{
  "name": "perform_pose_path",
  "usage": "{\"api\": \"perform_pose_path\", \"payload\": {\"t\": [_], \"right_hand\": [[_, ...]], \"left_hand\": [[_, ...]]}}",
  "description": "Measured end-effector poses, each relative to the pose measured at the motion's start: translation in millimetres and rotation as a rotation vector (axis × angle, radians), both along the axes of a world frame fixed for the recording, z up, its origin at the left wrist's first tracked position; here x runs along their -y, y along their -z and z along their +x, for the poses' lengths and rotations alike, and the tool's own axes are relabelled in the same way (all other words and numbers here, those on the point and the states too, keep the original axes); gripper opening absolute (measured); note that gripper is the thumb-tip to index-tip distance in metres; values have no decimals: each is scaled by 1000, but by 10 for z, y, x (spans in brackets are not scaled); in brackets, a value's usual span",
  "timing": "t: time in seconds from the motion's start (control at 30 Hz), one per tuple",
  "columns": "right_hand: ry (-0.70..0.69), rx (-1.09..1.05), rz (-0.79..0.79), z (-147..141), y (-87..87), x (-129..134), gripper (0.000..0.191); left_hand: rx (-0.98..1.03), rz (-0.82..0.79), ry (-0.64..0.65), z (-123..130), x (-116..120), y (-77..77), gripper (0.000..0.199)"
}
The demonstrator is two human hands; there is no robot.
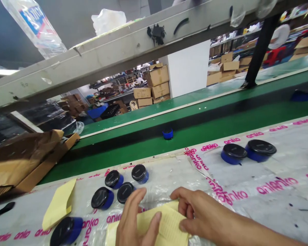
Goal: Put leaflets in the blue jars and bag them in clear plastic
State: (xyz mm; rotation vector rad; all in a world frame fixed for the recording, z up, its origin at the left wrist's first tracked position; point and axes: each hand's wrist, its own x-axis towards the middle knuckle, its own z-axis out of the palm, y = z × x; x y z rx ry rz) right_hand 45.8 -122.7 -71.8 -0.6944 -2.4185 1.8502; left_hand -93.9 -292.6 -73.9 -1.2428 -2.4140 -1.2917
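Note:
Several thin yellow printed paper sheets lie before me at the bottom of the view. Over their left part is my left hand, thumb and fingers apart and stretched out, the thumb against the paper. At the right edge of the sheets, my right hand has its fingers curled and its thumb on the paper, gripping it. Just beyond my left hand stand blue round containers with black lids, the nearest one partly behind my fingers. Another blue container sits at lower left beside a folded yellow sheet.
Two larger blue containers, one of them, stand on the plastic-covered table at right. A small blue piece is on the green conveyor belt. A cardboard box is at left. A grey beam crosses above.

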Motion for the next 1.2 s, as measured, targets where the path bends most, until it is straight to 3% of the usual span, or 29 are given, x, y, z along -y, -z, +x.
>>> {"api": "perform_pose_path", "payload": {"t": [0.17, 0.27, 0.33, 0.47, 0.6, 0.8, 0.97, 1.2], "right_hand": [[72, -197, -520, -11, 80, -89, 45], [116, -264, -606, -28, 73, -126, 46], [135, -283, -582, -29, 76, -140, 42], [173, -315, -376, -12, 66, -167, 21], [186, -308, -225, -7, 29, -190, 11], [212, -231, -75, 10, -29, -200, 12], [190, -194, 156, 62, -131, -191, 13], [117, -251, 360, 121, -146, -179, 15]], "left_hand": [[550, -69, 141, 78, -245, -56, 62], [890, -65, 238, 97, -357, -157, 69], [1000, -61, 246, 115, -417, -204, 66], [930, -77, 218, 138, -503, -214, 47], [836, -172, 211, 137, -544, -178, 45], [750, -254, 205, 189, -590, -207, 42], [648, -312, 273, 267, -644, -261, 22], [287, -462, 194, 301, -671, -247, 26]]}}
